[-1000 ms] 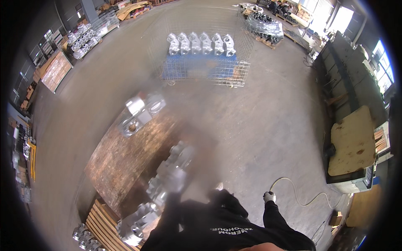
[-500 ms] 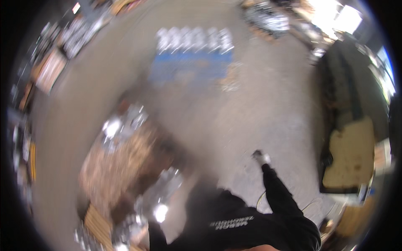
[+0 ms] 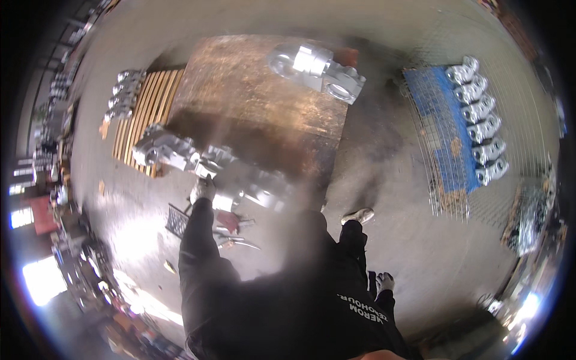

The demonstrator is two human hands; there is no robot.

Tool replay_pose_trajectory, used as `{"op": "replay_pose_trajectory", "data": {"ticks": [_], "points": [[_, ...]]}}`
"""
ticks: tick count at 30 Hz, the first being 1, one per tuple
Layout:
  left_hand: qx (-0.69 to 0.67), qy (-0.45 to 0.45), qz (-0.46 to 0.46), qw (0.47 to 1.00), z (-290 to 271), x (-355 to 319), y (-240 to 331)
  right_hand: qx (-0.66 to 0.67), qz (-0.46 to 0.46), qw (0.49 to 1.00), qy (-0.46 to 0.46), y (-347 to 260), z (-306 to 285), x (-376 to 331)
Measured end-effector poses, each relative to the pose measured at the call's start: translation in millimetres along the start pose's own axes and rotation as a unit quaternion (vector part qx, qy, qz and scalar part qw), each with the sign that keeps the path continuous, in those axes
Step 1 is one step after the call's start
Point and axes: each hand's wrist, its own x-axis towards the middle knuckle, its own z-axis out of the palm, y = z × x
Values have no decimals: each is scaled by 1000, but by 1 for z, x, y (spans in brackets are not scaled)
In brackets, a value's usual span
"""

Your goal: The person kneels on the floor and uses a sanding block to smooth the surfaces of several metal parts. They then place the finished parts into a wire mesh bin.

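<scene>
My left hand (image 3: 203, 189), in a pale glove, reaches to the near edge of a wooden-topped table (image 3: 252, 78). Its fingers look stretched out against the end of a silver metal casting (image 3: 165, 149); whether they press on it is hard to see. Beside it along the same edge lies another silver casting (image 3: 264, 191), blurred. A third casting (image 3: 318, 69), with a round ring-shaped opening, rests at the table's far right. Low at my side hangs my right hand (image 3: 385, 283), gloved with dark fingertips, fingers apart and slightly bent, holding nothing I can see.
A slatted wooden pallet (image 3: 157, 99) with several castings stands left of the table. To the right, a wire-mesh crate (image 3: 441, 174) with blue sheeting carries a row of castings (image 3: 480, 123). Tools and a red item (image 3: 228, 222) sit below the table's near edge.
My view has swung round to the left, so the table now lies ahead and the row of castings on the right. My left hand has come into view at the table edge.
</scene>
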Motion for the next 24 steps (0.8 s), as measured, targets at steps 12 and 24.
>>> {"op": "replay_pose_trajectory", "data": {"ticks": [12, 24], "points": [[-139, 98, 159, 973, 82, -143, 233, -181, -248, 912, -272, -364, 165, 211], [-472, 203, 104, 852, -32, 48, 545, -271, -79, 872, -399, -559, 568, 91]]}}
